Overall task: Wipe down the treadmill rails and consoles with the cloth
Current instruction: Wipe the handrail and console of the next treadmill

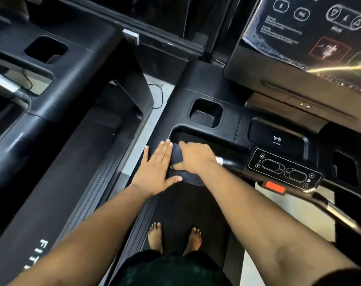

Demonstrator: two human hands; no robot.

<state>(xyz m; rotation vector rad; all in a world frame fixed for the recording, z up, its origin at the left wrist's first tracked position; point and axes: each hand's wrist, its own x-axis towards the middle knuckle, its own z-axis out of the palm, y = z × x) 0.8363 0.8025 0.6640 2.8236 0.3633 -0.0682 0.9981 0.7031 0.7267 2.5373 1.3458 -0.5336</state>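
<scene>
I stand barefoot on a black treadmill belt. A dark cloth (193,178) lies bunched on the left rail (161,124) of the treadmill, near the console's lower edge. My right hand (194,156) grips the cloth from above, fingers curled over it. My left hand (158,166) lies flat with straight fingers on the rail, its thumb touching the cloth's near edge. The console (299,44) with its screen rises at the upper right. Below the screen sits a button panel (283,169).
A cup holder (205,113) is sunk into the console deck just beyond my hands. A chrome handlebar (338,213) runs off to the right, with a red stop tab (275,187) beside it. A second treadmill (51,100) stands close on the left, with a narrow floor gap between.
</scene>
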